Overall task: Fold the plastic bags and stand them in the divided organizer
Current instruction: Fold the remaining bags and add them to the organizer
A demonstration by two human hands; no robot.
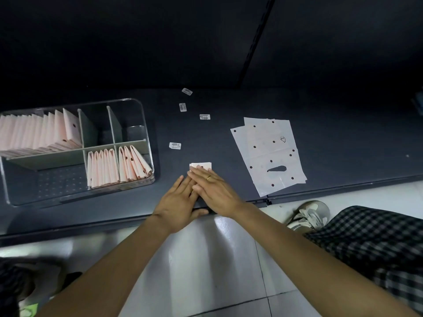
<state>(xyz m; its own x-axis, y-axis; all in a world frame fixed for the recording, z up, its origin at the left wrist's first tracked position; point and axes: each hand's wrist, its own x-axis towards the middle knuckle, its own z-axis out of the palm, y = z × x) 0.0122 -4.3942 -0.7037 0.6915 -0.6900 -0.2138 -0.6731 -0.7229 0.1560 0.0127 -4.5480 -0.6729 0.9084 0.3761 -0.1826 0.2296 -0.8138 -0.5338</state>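
Both hands flat on the dark bench [229,104], fingers straight; right hand [215,191] overlaps the left hand [177,202] and presses a folded plastic bag [201,165], whose far edge shows just beyond the fingertips; neither grip is curled round anything; gold ring [208,177] on a right finger. Clear divided organizer [144,124] stands to the left; folded pink bags upright in its far-left compartment [41,131] and in two near-right compartments [103,168]; two far compartments hold none. Stack of flat, unfolded bags [267,154] with punched holes lies to the right, apart from the hands; four small barcode labels [175,145] scattered between organizer and stack.
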